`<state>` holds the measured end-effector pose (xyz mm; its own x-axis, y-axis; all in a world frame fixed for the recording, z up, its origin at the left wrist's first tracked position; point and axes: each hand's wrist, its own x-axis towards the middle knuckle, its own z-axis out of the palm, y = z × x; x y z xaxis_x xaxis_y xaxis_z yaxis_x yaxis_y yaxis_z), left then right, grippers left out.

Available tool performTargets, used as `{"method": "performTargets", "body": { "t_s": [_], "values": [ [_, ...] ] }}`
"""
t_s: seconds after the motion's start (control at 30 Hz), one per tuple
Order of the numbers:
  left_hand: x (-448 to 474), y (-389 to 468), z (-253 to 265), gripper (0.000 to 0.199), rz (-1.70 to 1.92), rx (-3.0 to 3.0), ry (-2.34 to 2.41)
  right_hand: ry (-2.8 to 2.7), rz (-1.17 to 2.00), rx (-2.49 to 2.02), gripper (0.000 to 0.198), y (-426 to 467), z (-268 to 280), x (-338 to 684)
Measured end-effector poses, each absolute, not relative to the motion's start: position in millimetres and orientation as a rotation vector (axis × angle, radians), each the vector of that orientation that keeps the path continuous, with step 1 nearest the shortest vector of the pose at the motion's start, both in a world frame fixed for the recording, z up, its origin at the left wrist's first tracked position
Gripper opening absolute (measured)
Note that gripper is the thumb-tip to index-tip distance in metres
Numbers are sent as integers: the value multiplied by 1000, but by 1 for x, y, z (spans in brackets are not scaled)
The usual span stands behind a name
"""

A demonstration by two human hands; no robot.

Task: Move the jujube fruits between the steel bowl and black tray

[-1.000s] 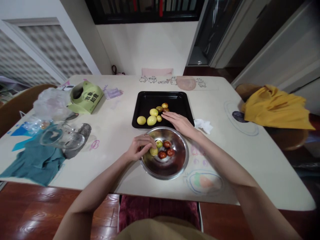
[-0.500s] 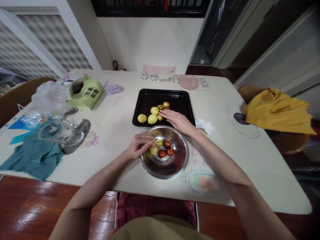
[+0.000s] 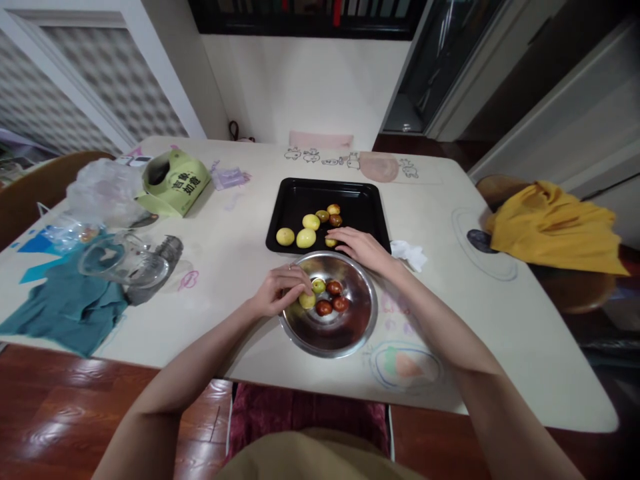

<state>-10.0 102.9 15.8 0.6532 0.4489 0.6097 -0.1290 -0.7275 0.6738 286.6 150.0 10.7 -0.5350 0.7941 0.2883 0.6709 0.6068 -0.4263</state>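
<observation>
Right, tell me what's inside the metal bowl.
The metal bowl holds three reddish-brown fruits, a green fruit and a yellow fruit. The left hand partly covers the yellow fruit and bowl's left side; anything beneath is hidden.

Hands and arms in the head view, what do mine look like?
The left hand and right hand are ungloved; the left wears a thin ring. Both forearms are bare, without sleeves, watch or bracelet. An olive-tan garment shows below.

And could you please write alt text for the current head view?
A person's left hand is at a yellow fruit in a metal bowl with three red fruits; the right hand is at another yellow fruit in a black tray beyond. A glass jug is farther left.
</observation>
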Motion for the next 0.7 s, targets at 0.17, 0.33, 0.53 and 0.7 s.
{"method": "performTargets", "body": {
  "t_s": [0.17,0.33,0.53,0.7],
  "values": [
    [-10,102,17,37,1030,2179,248,-2369,365,-1191,37,150,9,291],
    [-11,102,18,35,1027,2195,236,-2386,378,-1186,34,152,9,295],
    [-11,102,19,36,1026,2190,244,-2368,353,-1153,30,151,21,302],
    [-11,103,18,39,1014,2180,247,-2327,293,-1197,37,142,38,312]
  ]
}}
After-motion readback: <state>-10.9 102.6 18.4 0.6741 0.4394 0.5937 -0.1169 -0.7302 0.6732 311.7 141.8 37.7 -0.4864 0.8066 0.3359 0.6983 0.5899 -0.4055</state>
